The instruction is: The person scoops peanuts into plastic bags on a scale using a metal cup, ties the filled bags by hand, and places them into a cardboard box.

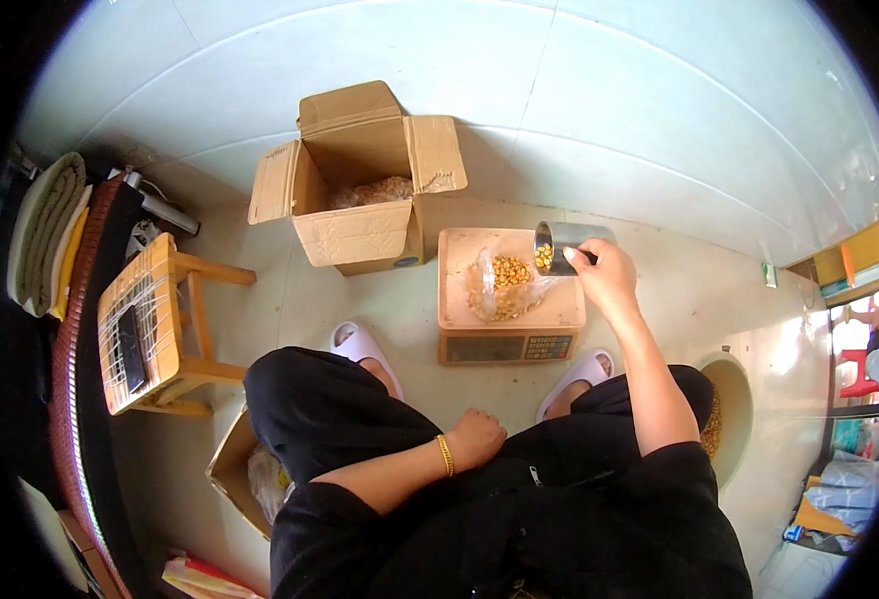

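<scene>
My right hand (606, 275) is closed round a dark, shiny metal cup (571, 238), which is tilted on its side with its mouth to the left. Small golden-yellow kernel-like pieces (543, 258) show inside that mouth. Just left of the cup, a clear plastic bag (531, 297) lies opened out on a weighing scale (459, 299), holding a heap of similar golden pieces (510, 272). My left hand (477, 437), below a gold bracelet, rests on my lap with its fingers curled in; nothing shows in it.
An open cardboard box (354, 232) with a plastic-wrapped bundle stands by the wall. A wooden stool (175, 329) carries a dark phone-like slab (132, 346). Beside my right leg is a round tub (739, 419) of golden pieces. Another carton (228, 464) sits at lower left.
</scene>
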{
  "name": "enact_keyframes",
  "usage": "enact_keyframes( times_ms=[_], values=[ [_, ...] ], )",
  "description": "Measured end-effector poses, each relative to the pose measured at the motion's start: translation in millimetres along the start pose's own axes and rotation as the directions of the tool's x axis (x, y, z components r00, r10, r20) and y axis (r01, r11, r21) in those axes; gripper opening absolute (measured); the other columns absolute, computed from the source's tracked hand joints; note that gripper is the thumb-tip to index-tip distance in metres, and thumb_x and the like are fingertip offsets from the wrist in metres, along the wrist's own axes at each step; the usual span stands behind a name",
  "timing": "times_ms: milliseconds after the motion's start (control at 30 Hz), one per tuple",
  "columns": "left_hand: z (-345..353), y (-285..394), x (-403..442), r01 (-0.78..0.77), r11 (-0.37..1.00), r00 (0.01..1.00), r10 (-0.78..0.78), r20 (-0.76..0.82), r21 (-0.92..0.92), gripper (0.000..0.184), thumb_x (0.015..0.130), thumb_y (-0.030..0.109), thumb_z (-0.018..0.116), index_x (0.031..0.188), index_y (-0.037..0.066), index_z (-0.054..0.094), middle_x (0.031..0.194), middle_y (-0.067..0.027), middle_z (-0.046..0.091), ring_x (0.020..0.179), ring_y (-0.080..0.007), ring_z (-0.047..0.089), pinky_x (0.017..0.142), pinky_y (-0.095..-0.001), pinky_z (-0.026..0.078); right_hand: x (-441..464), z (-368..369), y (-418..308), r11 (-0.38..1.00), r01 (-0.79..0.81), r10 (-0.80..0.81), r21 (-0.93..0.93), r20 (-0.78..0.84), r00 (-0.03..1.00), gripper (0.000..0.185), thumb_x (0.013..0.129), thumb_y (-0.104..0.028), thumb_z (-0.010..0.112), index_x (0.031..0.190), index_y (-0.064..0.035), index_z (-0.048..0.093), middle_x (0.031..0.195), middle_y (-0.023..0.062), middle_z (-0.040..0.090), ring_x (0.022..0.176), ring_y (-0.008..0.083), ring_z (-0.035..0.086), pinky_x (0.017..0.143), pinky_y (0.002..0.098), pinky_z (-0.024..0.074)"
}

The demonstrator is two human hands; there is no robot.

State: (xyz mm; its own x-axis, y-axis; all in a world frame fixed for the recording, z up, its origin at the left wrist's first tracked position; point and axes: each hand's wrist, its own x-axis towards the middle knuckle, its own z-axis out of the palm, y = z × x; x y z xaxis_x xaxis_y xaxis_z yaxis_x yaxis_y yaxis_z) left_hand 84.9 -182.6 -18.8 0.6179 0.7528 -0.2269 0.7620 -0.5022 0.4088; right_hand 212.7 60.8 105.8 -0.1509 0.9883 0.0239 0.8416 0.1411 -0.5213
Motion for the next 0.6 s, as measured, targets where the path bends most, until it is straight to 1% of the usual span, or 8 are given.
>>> enact_keyframes(
  times_ms=[167, 267, 367, 433, 467, 533, 567, 600],
  values=[
    [-0.3, -0.3, 0.1, -0.002, 1.0, 1.0, 0.002, 0.021, -0.001, 0.016, 0.08, 0.016, 0.051, 0.082, 0.005, 0.062, 0.079, -0.012, 0.062, 0.077, -0.027, 0.062, 0.068, -0.0388, 0.047, -3.9, -6.4, -6.0, 0.999, 0.016, -0.017, -0.05, -0.013, 1.0, 0.027, 0.079, -0.034, 0.065, 0.081, -0.0072, 0.067, 0.079, 0.0099, 0.062, 0.074, 0.0286, 0.06, 0.066, 0.038, 0.0447],
    [3.9, -0.3, 1.8, -0.007, 1.0, 1.0, 0.007, 0.026, -0.009, 0.015, 0.079, 0.016, 0.051, 0.081, 0.006, 0.062, 0.078, -0.0114, 0.062, 0.077, -0.0272, 0.062, 0.068, -0.0388, 0.047, -3.6, -4.1, -5.4, 0.999, 0.05, -0.049, 0.011, -0.042, 0.998, 0.027, 0.079, -0.034, 0.065, 0.08, -0.0072, 0.067, 0.079, 0.0103, 0.061, 0.074, 0.0292, 0.059, 0.066, 0.0393, 0.0447],
    [-1.3, -2.0, 0.5, -0.001, 1.0, 1.0, 0.001, 0.018, -0.002, 0.014, 0.079, 0.015, 0.051, 0.079, 0.007, 0.062, 0.077, -0.0107, 0.062, 0.077, -0.0273, 0.062, 0.067, -0.0388, 0.047, 10.1, 15.5, 12.2, 0.995, 0.07, -0.075, -0.074, -0.068, 0.995, 0.026, 0.079, -0.034, 0.065, 0.08, -0.0077, 0.067, 0.08, 0.0104, 0.061, 0.074, 0.0297, 0.06, 0.067, 0.0399, 0.0449],
    [0.7, -2.6, -0.7, 0.003, 1.0, 1.0, -0.003, -0.009, -0.01, 0.014, 0.078, 0.015, 0.051, 0.079, 0.007, 0.062, 0.077, -0.0105, 0.062, 0.076, -0.0271, 0.062, 0.067, -0.0387, 0.047, 14.0, 18.5, 13.8, 0.999, -0.008, 0.006, -0.04, -0.044, 0.999, 0.026, 0.079, -0.034, 0.065, 0.081, -0.0076, 0.067, 0.08, 0.0115, 0.062, 0.074, 0.0305, 0.06, 0.067, 0.0404, 0.0453],
    [2.3, -2.6, -1.2, 0.003, 1.0, 0.999, -0.004, -0.037, -0.022, 0.013, 0.078, 0.015, 0.051, 0.078, 0.007, 0.062, 0.076, -0.0103, 0.062, 0.076, -0.027, 0.062, 0.067, -0.0385, 0.047, 16.3, 18.9, 15.1, 0.999, -0.004, 0.002, -0.04, -0.039, 0.999, 0.026, 0.079, -0.034, 0.065, 0.081, -0.0076, 0.067, 0.08, 0.0115, 0.062, 0.074, 0.0305, 0.06, 0.067, 0.0404, 0.0453],
    [3.0, -1.7, -2.1, 0.009, 1.0, 0.999, -0.01, -0.04, -0.021, 0.013, 0.078, 0.015, 0.051, 0.077, 0.007, 0.062, 0.076, -0.0103, 0.061, 0.075, -0.0269, 0.062, 0.067, -0.0384, 0.047, 20.1, 17.8, 20.8, 0.993, -0.086, 0.084, 0.08, 0.031, 0.996, 0.027, 0.08, -0.035, 0.064, 0.083, -0.0076, 0.067, 0.079, 0.0128, 0.063, 0.073, 0.0303, 0.061, 0.067, 0.0395, 0.0458],
    [3.2, -1.3, -2.4, 0.009, 1.0, 0.999, -0.01, -0.042, -0.016, 0.013, 0.078, 0.016, 0.052, 0.077, 0.007, 0.062, 0.076, -0.0104, 0.061, 0.075, -0.0267, 0.062, 0.067, -0.0382, 0.047, 19.6, 18.0, 27.2, 0.979, -0.089, 0.087, 0.186, 0.016, 0.996, 0.029, 0.082, -0.034, 0.063, 0.082, -0.0055, 0.066, 0.074, 0.0096, 0.064, 0.067, 0.0228, 0.059, 0.061, 0.0357, 0.0446],
    [3.6, -1.5, -2.4, 0.01, 1.0, 0.999, -0.011, -0.042, -0.019, 0.013, 0.078, 0.016, 0.052, 0.077, 0.007, 0.062, 0.076, -0.0104, 0.061, 0.075, -0.0267, 0.062, 0.067, -0.0382, 0.047, 19.1, 10.6, 26.9, 0.979, -0.089, 0.087, 0.185, 0.018, 0.996, 0.029, 0.082, -0.034, 0.063, 0.082, -0.0055, 0.066, 0.074, 0.0096, 0.064, 0.067, 0.0228, 0.059, 0.061, 0.0357, 0.0446]
  ],
)
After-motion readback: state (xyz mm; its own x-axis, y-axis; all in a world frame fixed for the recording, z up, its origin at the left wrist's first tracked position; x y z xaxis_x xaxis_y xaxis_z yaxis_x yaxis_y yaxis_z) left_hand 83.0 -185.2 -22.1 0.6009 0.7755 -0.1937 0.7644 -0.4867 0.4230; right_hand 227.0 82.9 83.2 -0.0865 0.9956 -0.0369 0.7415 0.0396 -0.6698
